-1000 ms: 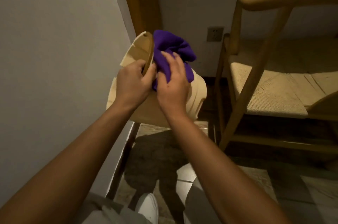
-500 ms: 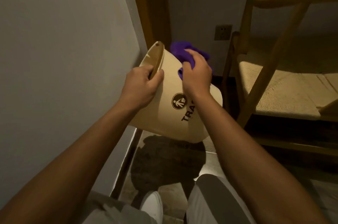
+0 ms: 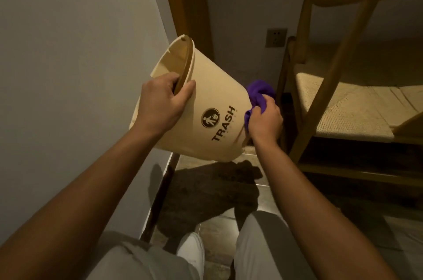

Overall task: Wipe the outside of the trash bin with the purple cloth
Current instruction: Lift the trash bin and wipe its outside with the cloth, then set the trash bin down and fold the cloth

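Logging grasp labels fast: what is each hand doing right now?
Left hand: grips the rim of the trash bin.
Right hand: holds the purple cloth against the bin's side.

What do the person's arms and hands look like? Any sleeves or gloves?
Both arms are bare up to the frame's edge: no sleeves show. The left hand and right hand wear no gloves, and no rings, watch or bracelets can be seen.

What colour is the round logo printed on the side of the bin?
Dark brown with a pale figure inside, on the cream trash bin; the logo shows clearly in the head view.
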`<state>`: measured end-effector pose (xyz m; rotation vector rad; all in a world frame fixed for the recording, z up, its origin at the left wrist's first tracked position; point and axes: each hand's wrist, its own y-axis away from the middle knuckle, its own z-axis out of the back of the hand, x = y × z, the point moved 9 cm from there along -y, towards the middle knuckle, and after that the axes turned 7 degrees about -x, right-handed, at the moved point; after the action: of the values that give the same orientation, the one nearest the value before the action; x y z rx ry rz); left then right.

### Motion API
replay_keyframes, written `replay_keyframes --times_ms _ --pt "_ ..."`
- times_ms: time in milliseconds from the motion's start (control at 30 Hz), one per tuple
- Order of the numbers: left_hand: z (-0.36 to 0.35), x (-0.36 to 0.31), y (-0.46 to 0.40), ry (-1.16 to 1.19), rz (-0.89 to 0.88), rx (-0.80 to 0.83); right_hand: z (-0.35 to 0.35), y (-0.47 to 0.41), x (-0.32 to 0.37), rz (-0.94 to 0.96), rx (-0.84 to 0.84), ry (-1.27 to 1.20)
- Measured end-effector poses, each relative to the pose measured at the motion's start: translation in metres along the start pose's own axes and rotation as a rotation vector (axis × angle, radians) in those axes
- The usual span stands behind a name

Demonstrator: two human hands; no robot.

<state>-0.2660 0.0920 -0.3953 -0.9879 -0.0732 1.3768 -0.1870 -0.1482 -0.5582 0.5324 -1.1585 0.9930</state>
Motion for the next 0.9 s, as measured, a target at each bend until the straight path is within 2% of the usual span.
replay_keyframes --times_ms 167,400,567,767,900 --pt "-0.016 0.037 -0.017 -0.125 0.004 0.055 0.023 -0.010 -0.006 -0.034 -0.049 -0.059" --pt "-0.087 0.057 -0.014 -0.234 -0.199 0.282 0.028 -0.007 -0.002 0.022 -0.048 -0.150" --pt "-0.133 0.082 0.011 -0.288 -0.289 0.403 0.005 0.015 -0.033 -0.054 -0.005 -0.126" --pt "-0.179 0.117 0.038 -0.265 -0.321 0.547 -0.017 0.028 -0.068 -0.116 0.048 -0.099" --pt "-0.201 0.139 0.056 -0.234 -0.298 0.567 -0.020 0.027 -0.087 -0.144 0.061 -0.110"
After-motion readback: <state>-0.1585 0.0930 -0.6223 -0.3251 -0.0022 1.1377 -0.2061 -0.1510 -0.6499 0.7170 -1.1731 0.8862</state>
